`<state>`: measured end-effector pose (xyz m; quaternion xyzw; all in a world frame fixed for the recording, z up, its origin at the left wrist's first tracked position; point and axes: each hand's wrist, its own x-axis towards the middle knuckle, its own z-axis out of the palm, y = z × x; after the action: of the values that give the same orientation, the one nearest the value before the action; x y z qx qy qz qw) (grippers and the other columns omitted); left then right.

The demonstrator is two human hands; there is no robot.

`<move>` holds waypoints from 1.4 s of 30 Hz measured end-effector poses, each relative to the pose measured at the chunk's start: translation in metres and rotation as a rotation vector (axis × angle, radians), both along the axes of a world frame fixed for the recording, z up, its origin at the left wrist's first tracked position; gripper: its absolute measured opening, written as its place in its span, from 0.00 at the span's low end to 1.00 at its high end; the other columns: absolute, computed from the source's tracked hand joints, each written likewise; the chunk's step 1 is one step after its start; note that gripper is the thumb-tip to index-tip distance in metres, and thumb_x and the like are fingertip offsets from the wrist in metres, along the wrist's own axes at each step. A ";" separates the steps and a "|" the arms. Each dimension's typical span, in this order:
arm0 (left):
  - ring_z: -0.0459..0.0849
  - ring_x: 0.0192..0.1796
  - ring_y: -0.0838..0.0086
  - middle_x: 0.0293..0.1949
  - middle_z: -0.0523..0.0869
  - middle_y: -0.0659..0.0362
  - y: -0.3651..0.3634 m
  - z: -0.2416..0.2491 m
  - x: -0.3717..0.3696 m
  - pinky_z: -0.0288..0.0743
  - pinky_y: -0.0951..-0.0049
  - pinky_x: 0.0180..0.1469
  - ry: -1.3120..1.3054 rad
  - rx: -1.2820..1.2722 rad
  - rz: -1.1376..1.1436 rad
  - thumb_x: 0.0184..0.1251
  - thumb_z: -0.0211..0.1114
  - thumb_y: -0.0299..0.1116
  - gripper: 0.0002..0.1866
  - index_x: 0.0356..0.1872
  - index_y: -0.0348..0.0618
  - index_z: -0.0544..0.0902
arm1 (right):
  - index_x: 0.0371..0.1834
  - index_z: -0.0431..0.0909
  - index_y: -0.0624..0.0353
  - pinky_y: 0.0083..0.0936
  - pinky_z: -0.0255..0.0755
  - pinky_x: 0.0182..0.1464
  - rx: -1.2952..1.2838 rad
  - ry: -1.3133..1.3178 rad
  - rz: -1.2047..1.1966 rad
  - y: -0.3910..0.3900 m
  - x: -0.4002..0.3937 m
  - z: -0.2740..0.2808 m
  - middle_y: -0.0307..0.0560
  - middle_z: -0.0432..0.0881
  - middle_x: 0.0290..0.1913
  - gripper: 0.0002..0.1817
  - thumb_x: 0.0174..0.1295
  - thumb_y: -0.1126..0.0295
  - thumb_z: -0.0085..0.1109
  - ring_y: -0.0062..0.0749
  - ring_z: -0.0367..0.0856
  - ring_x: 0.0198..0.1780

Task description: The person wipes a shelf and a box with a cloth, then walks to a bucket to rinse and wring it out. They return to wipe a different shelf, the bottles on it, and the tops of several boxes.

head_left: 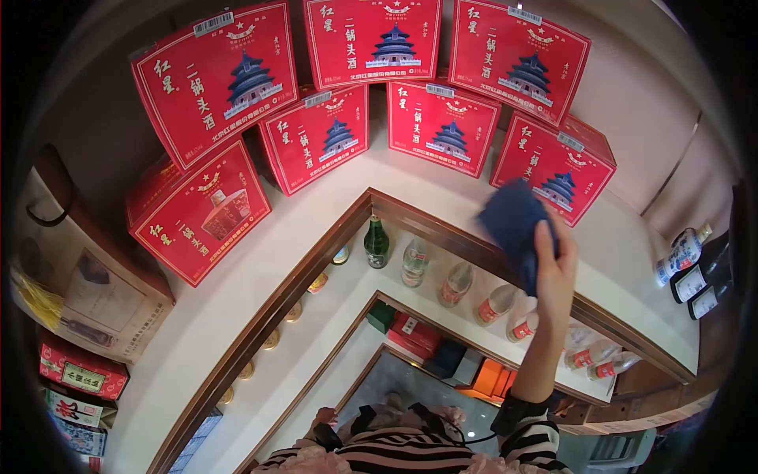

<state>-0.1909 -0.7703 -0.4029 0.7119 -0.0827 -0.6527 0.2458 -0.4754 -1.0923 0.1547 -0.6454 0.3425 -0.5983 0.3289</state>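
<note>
My right hand is raised over the right arm of the corner counter, its fingers closed on a folded dark blue cloth. The cloth is slightly blurred and covers the lower left part of a red liquor box behind it. Low in the view, close to my body, is my left hand; it is small and partly hidden, and its fingers are not clear. Below my right forearm stand several clear glass bottles with red labels on a lower shelf.
Red boxes are stacked in two rows along the white counter, which has a brown wooden edge. A green bottle stands in the shelf corner. Dark bottles are at right; packaged boxes are at left.
</note>
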 end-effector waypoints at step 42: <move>0.72 0.22 0.72 0.26 0.74 0.61 -0.005 0.001 -0.039 0.64 0.70 0.22 0.052 0.037 0.322 0.50 0.50 0.39 0.09 0.31 0.49 0.69 | 0.41 0.70 0.62 0.36 0.66 0.45 -0.632 0.763 0.633 0.038 0.244 -0.040 0.56 0.70 0.46 0.14 0.50 0.71 0.48 0.51 0.71 0.43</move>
<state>-0.2301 -0.7751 -0.4018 0.7032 0.0509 -0.6245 0.3362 -0.2311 -1.0545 0.1144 -0.9527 0.0322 -0.2697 0.1366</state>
